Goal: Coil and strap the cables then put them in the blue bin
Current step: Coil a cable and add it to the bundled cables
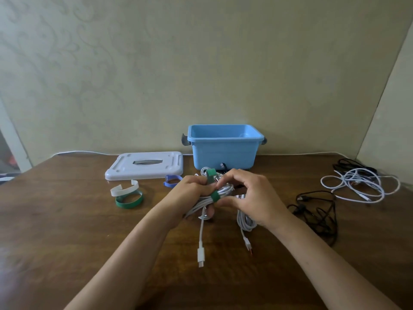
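Leftward on the desk [67,220] our spare straps [128,195] wait; our left hand [190,193] clamps the white cable coil [223,190] so our right hand [252,195], grip pinching, wraps the green strap [215,195]; beyond, the blue bin [223,148] sits open.

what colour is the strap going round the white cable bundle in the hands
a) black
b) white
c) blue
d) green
d, a green strap wraps the coiled white cable held between the left hand and right hand; the blue strap and white strap lie loose on the table.
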